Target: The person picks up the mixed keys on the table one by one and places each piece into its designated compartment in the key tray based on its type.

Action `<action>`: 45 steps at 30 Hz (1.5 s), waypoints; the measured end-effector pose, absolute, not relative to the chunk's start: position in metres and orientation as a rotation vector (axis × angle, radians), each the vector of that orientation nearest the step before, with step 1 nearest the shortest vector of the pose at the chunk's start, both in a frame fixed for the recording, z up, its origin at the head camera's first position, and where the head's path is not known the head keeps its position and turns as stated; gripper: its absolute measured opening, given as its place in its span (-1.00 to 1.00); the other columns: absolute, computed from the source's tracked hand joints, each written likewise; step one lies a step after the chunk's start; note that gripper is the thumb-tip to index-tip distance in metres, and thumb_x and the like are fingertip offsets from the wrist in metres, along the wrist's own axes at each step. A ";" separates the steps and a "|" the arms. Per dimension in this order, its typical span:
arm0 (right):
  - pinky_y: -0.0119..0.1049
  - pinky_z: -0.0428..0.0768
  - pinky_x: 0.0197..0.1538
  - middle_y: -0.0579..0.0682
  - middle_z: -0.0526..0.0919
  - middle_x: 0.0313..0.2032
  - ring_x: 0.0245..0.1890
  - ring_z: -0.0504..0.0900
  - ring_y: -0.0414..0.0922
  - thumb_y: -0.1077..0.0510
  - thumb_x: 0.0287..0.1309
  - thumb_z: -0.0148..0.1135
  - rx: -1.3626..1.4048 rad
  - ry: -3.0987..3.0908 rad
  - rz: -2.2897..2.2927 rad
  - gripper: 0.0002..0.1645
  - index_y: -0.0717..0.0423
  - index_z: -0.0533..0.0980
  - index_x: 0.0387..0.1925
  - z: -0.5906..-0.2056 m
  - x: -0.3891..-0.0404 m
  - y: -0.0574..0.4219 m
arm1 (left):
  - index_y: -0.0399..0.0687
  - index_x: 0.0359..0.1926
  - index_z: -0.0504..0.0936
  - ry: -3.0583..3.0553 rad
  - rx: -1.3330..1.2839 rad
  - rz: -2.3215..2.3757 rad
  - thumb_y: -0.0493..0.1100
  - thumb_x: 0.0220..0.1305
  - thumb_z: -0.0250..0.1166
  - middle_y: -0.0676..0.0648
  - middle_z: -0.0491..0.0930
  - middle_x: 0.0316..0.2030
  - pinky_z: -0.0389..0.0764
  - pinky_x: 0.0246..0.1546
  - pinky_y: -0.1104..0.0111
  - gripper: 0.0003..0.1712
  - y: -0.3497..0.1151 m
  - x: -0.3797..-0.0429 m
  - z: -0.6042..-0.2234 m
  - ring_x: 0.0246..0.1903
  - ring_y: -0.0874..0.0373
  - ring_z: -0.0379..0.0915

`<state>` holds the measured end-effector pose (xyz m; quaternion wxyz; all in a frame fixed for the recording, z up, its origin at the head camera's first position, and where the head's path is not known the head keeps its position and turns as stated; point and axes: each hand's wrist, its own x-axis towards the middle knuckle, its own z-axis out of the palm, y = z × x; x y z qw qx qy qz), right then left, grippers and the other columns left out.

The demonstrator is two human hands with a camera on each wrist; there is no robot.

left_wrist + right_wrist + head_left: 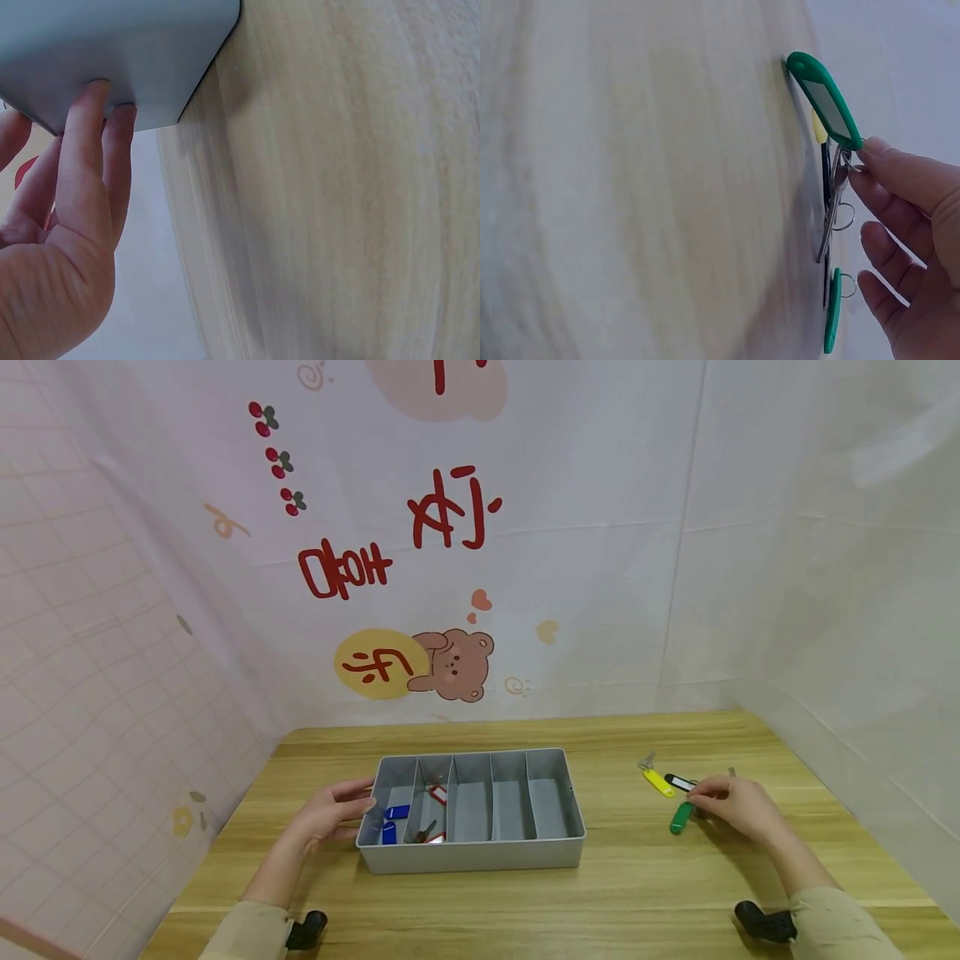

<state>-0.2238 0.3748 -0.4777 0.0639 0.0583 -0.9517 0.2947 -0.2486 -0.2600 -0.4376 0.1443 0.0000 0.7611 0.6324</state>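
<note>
The right grip [738, 803] has thumb and forefinger pinched at the ring end of a green key tag [827, 101], its key [841, 178] hanging just below the fingertips. The tag itself juts out from the pinch — I can't tell whether its far end touches the bench [645, 893].

A second green tag [832, 311] lies on the little-finger side of that same grip. A black tag [679, 782] sits just ahead of it, and a yellow tag [658, 782] a little beyond and to the left.

The left grip [330, 814] isn't clenched: its fingers lie fairly straight against the near outer wall of the grey box [472, 858]. Blue tags [397, 812] are in the compartment closest to that grip, red tags [438, 794] in the next one over.

To my eye, the step in hand is picking up the one green tag. The next move, I'd judge, calls for keeping that small pinch and raising tag and key together — clear of the neighbours beside the grip.
</note>
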 end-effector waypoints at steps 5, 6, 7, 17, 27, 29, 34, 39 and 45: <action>-0.30 0.46 -0.37 -0.09 0.70 -0.37 -0.38 0.52 -0.17 0.01 0.22 0.39 0.172 -2.855 0.898 -0.82 0.03 0.72 -0.31 -0.473 -0.223 0.372 | -0.38 0.44 0.22 2.192 0.015 1.823 -0.23 0.32 0.33 -0.44 0.33 0.29 0.66 -0.09 0.06 -0.22 -0.259 -0.247 -0.437 -0.03 0.07 0.56; -0.28 0.47 -0.35 -0.09 0.71 -0.36 -0.36 0.54 -0.17 0.01 0.22 0.38 0.175 -2.853 0.895 -0.82 0.03 0.72 -0.31 -0.472 -0.223 0.372 | -0.38 0.44 0.22 2.190 0.014 1.827 -0.23 0.31 0.34 -0.43 0.33 0.29 0.66 -0.09 0.06 -0.22 -0.259 -0.247 -0.437 -0.03 0.07 0.56; -0.26 0.49 -0.33 -0.09 0.71 -0.36 -0.34 0.56 -0.16 0.01 0.22 0.39 0.169 -2.848 0.894 -0.82 0.03 0.72 -0.31 -0.471 -0.223 0.372 | -0.39 0.44 0.22 2.190 0.015 1.828 -0.24 0.31 0.34 -0.43 0.33 0.29 0.66 -0.10 0.06 -0.22 -0.259 -0.247 -0.437 -0.03 0.07 0.56; -0.16 0.55 -0.22 -0.03 0.73 -0.27 -0.23 0.61 -0.06 -0.03 0.27 0.33 0.119 -2.851 0.957 -0.74 0.07 0.73 -0.24 -0.459 -0.223 0.367 | -0.39 0.43 0.22 2.207 0.009 1.817 -0.24 0.31 0.33 -0.45 0.31 0.30 0.67 -0.11 0.08 -0.23 -0.258 -0.246 -0.435 0.00 0.05 0.54; -0.24 0.54 -0.31 0.01 0.73 -0.27 -0.30 0.59 -0.11 -0.01 0.29 0.32 0.098 -2.842 0.985 -0.69 0.18 0.71 -0.19 -0.454 -0.224 0.364 | -0.38 0.43 0.23 2.208 -0.001 1.819 -0.24 0.31 0.34 -0.43 0.35 0.29 0.68 -0.13 0.09 -0.23 -0.257 -0.245 -0.435 -0.02 0.05 0.55; -0.26 0.53 -0.34 0.00 0.73 -0.29 -0.33 0.58 -0.14 -0.01 0.29 0.32 0.092 -2.838 1.000 -0.68 0.19 0.71 -0.18 -0.453 -0.224 0.363 | -0.38 0.43 0.24 2.213 -0.002 1.815 -0.23 0.30 0.34 -0.43 0.35 0.29 0.68 -0.13 0.10 -0.23 -0.257 -0.245 -0.435 -0.03 0.05 0.56; -0.27 0.53 -0.35 0.00 0.72 -0.29 -0.34 0.57 -0.14 0.02 0.28 0.34 0.118 -2.814 1.009 -0.71 0.17 0.71 -0.18 -0.449 -0.223 0.358 | -0.38 0.43 0.24 2.217 -0.005 1.812 -0.24 0.31 0.34 -0.42 0.35 0.28 0.69 -0.15 0.10 -0.24 -0.258 -0.245 -0.436 -0.02 0.03 0.56; -0.30 0.52 -0.38 0.01 0.73 -0.26 -0.33 0.56 -0.13 -0.01 0.26 0.35 0.121 -2.805 0.977 -0.71 0.12 0.72 -0.18 -0.445 -0.225 0.354 | -0.38 0.43 0.23 2.212 0.000 1.813 -0.23 0.31 0.33 -0.41 0.34 0.29 0.68 -0.14 0.10 -0.24 -0.258 -0.245 -0.436 0.01 0.01 0.54; -0.26 0.53 -0.37 0.08 0.73 -0.22 -0.29 0.59 -0.09 -0.03 0.27 0.33 0.113 -2.800 0.972 -0.69 0.12 0.72 -0.17 -0.442 -0.226 0.349 | -0.37 0.43 0.24 2.215 0.004 1.809 -0.22 0.32 0.34 -0.41 0.35 0.29 0.68 -0.14 0.10 -0.23 -0.258 -0.245 -0.436 0.01 0.02 0.53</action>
